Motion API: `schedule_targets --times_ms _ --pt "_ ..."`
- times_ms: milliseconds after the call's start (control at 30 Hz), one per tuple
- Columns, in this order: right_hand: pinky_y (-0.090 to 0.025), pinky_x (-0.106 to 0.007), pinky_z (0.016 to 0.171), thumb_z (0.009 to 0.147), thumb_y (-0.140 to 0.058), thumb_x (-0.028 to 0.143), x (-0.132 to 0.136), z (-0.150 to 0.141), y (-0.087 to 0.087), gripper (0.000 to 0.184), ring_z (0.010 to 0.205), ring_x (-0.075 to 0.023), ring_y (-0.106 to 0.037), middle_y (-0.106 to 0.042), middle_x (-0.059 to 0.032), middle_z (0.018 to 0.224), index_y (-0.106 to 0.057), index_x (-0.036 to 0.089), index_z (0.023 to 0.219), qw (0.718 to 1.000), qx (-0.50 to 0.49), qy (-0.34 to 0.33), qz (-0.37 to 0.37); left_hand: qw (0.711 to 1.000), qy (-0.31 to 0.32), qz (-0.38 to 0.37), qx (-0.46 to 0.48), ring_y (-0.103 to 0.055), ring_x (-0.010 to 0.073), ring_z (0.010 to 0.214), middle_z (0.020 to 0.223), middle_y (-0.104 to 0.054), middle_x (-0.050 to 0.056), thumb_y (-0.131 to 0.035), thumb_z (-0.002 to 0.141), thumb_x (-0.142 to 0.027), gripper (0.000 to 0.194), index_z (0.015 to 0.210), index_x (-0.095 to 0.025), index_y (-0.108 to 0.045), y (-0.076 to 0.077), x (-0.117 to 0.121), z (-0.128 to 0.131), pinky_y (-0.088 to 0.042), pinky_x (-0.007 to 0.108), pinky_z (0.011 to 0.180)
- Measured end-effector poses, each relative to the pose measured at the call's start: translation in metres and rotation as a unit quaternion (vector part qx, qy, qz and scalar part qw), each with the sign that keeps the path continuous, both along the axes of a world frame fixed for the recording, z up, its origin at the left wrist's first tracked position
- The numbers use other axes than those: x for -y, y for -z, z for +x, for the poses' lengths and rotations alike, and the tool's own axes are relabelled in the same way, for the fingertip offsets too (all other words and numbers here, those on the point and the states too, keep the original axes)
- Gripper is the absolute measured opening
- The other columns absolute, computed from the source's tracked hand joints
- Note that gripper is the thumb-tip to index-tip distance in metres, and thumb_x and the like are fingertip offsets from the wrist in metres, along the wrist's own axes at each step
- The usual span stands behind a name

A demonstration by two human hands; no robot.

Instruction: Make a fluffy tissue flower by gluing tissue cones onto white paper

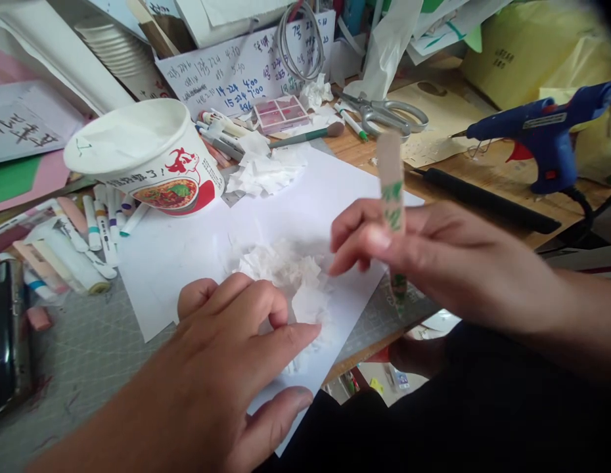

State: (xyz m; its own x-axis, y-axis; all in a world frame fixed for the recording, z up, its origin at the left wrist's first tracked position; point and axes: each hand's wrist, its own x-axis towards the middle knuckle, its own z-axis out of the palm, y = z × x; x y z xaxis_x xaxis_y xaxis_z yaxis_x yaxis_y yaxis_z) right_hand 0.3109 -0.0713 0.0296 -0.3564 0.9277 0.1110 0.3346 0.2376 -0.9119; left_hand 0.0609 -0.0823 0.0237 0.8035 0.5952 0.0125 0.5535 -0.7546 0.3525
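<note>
My left hand reaches over a loose heap of torn white tissue. Its fingers are apart and slightly bent, with the index fingertip at the heap's near side; some fingertips are hidden. Beneath the heap lies a sheet of white paper. To the right, my right hand is raised above the sheet's edge. Between its thumb and fingers it pinches a flat wooden stick with green print, held upright and a little blurred.
A white paper bowl stands behind the sheet, with markers at its left. Scissors, a makeup brush and crumpled tissue lie farther back. A blue glue gun and black rod are right; a phone is left.
</note>
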Motion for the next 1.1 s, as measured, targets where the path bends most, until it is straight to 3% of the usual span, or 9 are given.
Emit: schedule_targets --times_ms 67,133,233,333,600,867,967,1100 --pt "-0.044 -0.019 0.049 0.099 -0.044 0.042 0.000 0.003 -0.006 0.042 0.068 -0.0118 -0.062 -0.063 -0.0014 0.075 -0.073 0.021 0.077 0.998 -0.002 0.060 0.012 1.000 -0.001 -0.005 -0.001 -0.047 0.0252 0.095 0.103 -0.052 0.004 -0.057 0.081 -0.018 0.038 0.117 -0.030 -0.058 0.000 0.000 0.000 -0.030 0.045 0.083" --pt "-0.041 -0.018 0.045 0.099 -0.046 0.038 0.003 0.002 -0.008 0.037 0.057 -0.0087 -0.057 -0.059 0.0015 0.065 -0.070 0.021 0.076 0.997 0.001 0.071 0.038 1.000 -0.005 -0.003 0.004 -0.046 0.0256 0.098 0.105 -0.052 0.004 -0.056 0.083 -0.018 0.037 0.117 -0.031 -0.058 -0.001 0.001 0.000 -0.029 0.045 0.084" --pt "-0.044 -0.017 0.047 0.096 -0.054 0.027 0.008 -0.006 -0.005 0.025 0.052 -0.0070 -0.056 -0.060 0.0033 0.063 -0.066 0.020 0.075 0.998 -0.005 0.010 0.069 1.000 -0.008 -0.003 -0.002 -0.046 0.0254 0.099 0.106 -0.053 0.004 -0.056 0.084 -0.020 0.035 0.117 -0.031 -0.059 -0.003 0.001 0.001 -0.032 0.045 0.086" --pt "-0.047 -0.018 0.052 0.095 -0.055 0.023 0.009 -0.012 0.001 0.025 0.056 -0.0084 -0.060 -0.067 0.0012 0.070 -0.066 0.020 0.073 0.995 0.021 -0.046 0.090 1.000 -0.003 -0.010 -0.020 -0.048 0.0255 0.098 0.107 -0.055 0.004 -0.058 0.082 -0.022 0.034 0.115 -0.031 -0.062 -0.004 0.000 0.002 -0.034 0.044 0.086" --pt "-0.047 -0.018 0.061 0.098 -0.052 0.023 0.005 -0.010 0.016 0.019 0.067 -0.0093 -0.064 -0.070 -0.0015 0.077 -0.068 0.015 0.091 0.985 0.056 -0.097 0.130 1.000 -0.004 -0.010 -0.013 -0.048 0.0283 0.103 0.114 -0.056 0.004 -0.058 0.082 -0.024 0.039 0.120 -0.032 -0.057 0.000 0.000 0.000 -0.034 0.046 0.086" --pt "-0.034 -0.024 0.053 0.099 -0.048 0.025 0.006 -0.022 0.018 0.030 0.052 -0.0096 -0.043 -0.054 0.0012 0.062 -0.053 0.019 0.069 0.972 0.122 -0.109 0.167 1.000 -0.003 -0.009 -0.010 -0.048 0.0283 0.101 0.110 -0.056 0.003 -0.057 0.082 -0.023 0.036 0.116 -0.033 -0.059 -0.003 -0.001 0.001 -0.034 0.044 0.085" --pt "-0.036 -0.024 0.054 0.098 -0.050 0.025 0.006 -0.023 0.019 0.029 0.054 -0.0096 -0.046 -0.057 0.0006 0.065 -0.054 0.019 0.070 0.978 0.112 -0.096 0.148 1.000 0.002 -0.011 -0.013 -0.047 0.0284 0.102 0.111 -0.057 0.003 -0.057 0.084 -0.024 0.033 0.116 -0.033 -0.060 -0.005 -0.001 0.001 -0.032 0.044 0.087" --pt "-0.043 -0.022 0.060 0.097 -0.052 0.028 0.005 -0.019 0.023 0.025 0.060 -0.0096 -0.056 -0.063 0.0005 0.070 -0.061 0.017 0.076 0.997 0.038 -0.048 0.054 1.000 0.002 -0.019 0.003 -0.049 0.0262 0.104 0.116 -0.059 0.001 -0.058 0.086 -0.022 0.033 0.117 -0.033 -0.060 -0.006 0.001 0.001 -0.027 0.044 0.088"
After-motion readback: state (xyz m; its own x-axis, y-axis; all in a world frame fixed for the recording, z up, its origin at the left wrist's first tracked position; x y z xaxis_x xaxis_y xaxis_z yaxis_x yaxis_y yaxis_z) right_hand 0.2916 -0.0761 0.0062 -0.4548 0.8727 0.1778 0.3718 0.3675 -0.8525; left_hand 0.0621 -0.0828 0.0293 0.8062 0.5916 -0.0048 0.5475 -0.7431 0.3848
